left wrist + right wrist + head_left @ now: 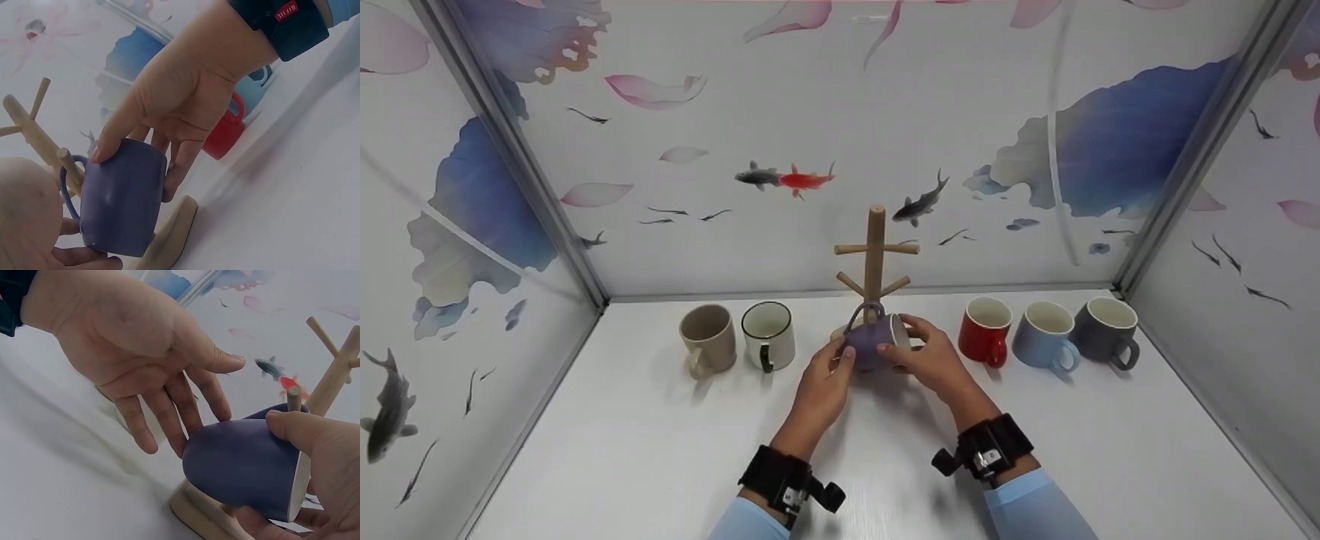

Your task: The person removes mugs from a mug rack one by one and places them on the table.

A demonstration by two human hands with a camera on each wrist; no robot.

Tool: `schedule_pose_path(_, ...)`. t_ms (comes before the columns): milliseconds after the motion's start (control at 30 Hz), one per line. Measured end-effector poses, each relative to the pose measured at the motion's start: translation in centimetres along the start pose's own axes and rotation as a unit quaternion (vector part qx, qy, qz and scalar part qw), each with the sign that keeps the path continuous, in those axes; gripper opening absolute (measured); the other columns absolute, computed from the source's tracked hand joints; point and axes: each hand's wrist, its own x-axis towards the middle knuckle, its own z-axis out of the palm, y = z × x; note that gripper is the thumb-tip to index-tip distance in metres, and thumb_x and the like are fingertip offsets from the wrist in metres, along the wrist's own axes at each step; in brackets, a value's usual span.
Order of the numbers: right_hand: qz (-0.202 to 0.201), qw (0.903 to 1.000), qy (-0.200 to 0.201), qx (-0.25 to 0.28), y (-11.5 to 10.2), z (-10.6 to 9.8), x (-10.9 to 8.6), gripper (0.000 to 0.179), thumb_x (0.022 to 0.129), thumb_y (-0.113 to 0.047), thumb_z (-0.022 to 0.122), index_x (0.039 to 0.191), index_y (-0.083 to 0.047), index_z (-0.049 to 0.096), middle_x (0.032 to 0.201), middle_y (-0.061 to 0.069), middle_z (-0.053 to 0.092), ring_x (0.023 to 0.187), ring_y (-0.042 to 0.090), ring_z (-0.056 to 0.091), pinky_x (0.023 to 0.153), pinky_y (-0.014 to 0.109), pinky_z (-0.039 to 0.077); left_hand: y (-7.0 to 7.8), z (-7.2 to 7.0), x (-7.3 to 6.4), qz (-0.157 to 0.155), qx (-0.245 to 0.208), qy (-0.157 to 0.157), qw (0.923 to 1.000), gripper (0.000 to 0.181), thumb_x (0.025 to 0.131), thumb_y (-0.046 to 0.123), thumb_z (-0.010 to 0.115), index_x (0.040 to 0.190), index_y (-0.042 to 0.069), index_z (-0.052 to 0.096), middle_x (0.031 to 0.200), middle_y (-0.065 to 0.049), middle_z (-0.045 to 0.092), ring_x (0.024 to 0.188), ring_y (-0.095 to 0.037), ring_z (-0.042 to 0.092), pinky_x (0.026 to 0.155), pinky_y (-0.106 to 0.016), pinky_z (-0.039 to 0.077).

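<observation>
A purple mug [867,343] lies on its side in the air at the wooden mug rack [875,247], its pale rim to the right. Its handle [66,191] overlaps a rack peg [66,160], whose tip seems to poke through the loop. My right hand [934,360] pinches the mug near the rim, thumb on one side and fingers on the other. With loosely straight fingers, my left hand [821,386] touches the mug's base end; its thumb [225,363] stands apart from the mug in the right wrist view. The rack's base is partly hidden behind mug and hands.
To the left stand a beige mug [707,337] and a white mug [769,335] with a dark rim. A red mug [984,328], a light blue mug [1042,334] and a dark grey mug [1105,330] stand to the right. Patterned walls [675,247] enclose the white table [660,450].
</observation>
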Motion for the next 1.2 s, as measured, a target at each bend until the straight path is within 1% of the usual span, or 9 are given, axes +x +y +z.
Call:
schedule_pose_path(100,-0.007,1.0,-0.005,0.0,-0.6,-0.4,-0.2,0.094,0.094,-0.028,0.095,0.173,-0.013,0.046,0.173,0.029,0.047,0.148,0.049,0.062,0.099,0.044,0.07,0.4,0.0,-0.1,0.003,-0.006,0.013,0.9999,0.06,0.122,0.044,0.051,0.168,0.006,0.052,0.163,-0.022,0.061,0.153,-0.04,0.059,0.132,-0.061,0.043)
schedule_pose_path(233,-0.017,0.9993,-0.017,-0.03,-1.5,-1.1,-0.6,0.093,0.091,-0.032,0.097,0.17,-0.013,0.051,0.168,0.027,0.053,0.143,0.046,0.065,0.098,0.044,0.071,0.8,0.0,-0.4,-0.005,-0.007,0.026,0.9996,0.059,0.121,0.048,0.051,0.17,0.015,0.051,0.155,-0.018,0.067,0.148,-0.037,0.063,0.127,-0.062,0.048)
schedule_pose_path(400,-0.033,0.9957,-0.034,-0.079,-2.6,-2.7,-1.3,0.091,0.089,-0.034,0.099,0.167,-0.016,0.055,0.166,0.023,0.058,0.141,0.044,0.067,0.101,0.047,0.07,1.1,-0.2,-0.7,-0.007,-0.024,0.037,0.999,0.056,0.121,0.049,0.051,0.165,0.014,0.056,0.137,-0.014,0.077,0.125,-0.029,0.075,0.112,-0.054,0.06)
schedule_pose_path(567,-0.048,0.9887,-0.036,-0.137,-3.9,-3.9,-2.3,0.089,0.085,-0.039,0.101,0.163,-0.023,0.062,0.163,0.018,0.063,0.14,0.043,0.067,0.106,0.054,0.067,1.6,-0.4,-1.0,0.011,-0.022,0.049,0.9985,0.047,0.121,0.047,0.052,0.143,0.01,0.072,0.118,-0.011,0.08,0.108,-0.023,0.077,0.1,-0.046,0.062)
schedule_pose_path(700,-0.075,0.9812,-0.042,-0.173,-5.0,-4.0,-3.2,0.087,0.081,-0.038,0.103,0.158,-0.021,0.067,0.155,0.015,0.07,0.136,0.043,0.069,0.104,0.058,0.066,2.2,-0.7,-1.2,0.028,0.001,0.1,0.9947,0.04,0.121,0.042,0.055,0.123,0.009,0.078,0.117,-0.009,0.072,0.113,-0.023,0.07,0.101,-0.047,0.059)
schedule_pose_path(800,-0.097,0.9759,-0.055,-0.187,-5.6,-3.7,-3.8,0.086,0.079,-0.033,0.104,0.156,-0.018,0.068,0.15,0.013,0.073,0.136,0.043,0.069,0.104,0.059,0.066,3.0,-1.1,-1.6,0.041,-0.004,0.123,0.9915,0.035,0.12,0.038,0.058,0.118,0.009,0.078,0.12,-0.007,0.067,0.119,-0.023,0.065,0.105,-0.048,0.055)
schedule_pose_path(900,-0.116,0.9719,-0.072,-0.192,-6.0,-3.3,-4.4,0.085,0.078,-0.028,0.104,0.155,-0.016,0.069,0.15,0.012,0.073,0.138,0.044,0.068,0.106,0.063,0.064,4.0,-1.7,-2.0,0.056,-0.01,0.103,0.9931,0.035,0.12,0.04,0.058,0.117,0.012,0.079,0.12,-0.005,0.067,0.121,-0.022,0.064,0.106,-0.047,0.053)
schedule_pose_path(1100,-0.144,0.9647,-0.098,-0.198,-6.7,-2.7,-5.4,0.086,0.076,-0.023,0.105,0.155,-0.019,0.07,0.148,0.008,0.073,0.136,0.039,0.068,0.11,0.064,0.061,5.7,-2.5,-2.7,0.062,0.015,0.011,0.9979,0.037,0.12,0.039,0.058,0.106,0.011,0.077,0.117,-0.006,0.072,0.114,-0.022,0.066,0.097,-0.043,0.056)
schedule_pose_path(1200,-0.157,0.9608,-0.111,-0.2,-6.9,-2.7,-5.7,0.087,0.076,-0.022,0.104,0.156,-0.021,0.069,0.146,0.007,0.073,0.13,0.035,0.069,0.105,0.059,0.062,6.2,-2.9,-2.9,0.059,0.025,-0.034,0.9974,0.041,0.12,0.038,0.056,0.096,0.009,0.072,0.106,-0.005,0.069,0.102,-0.021,0.064,0.086,-0.039,0.055)
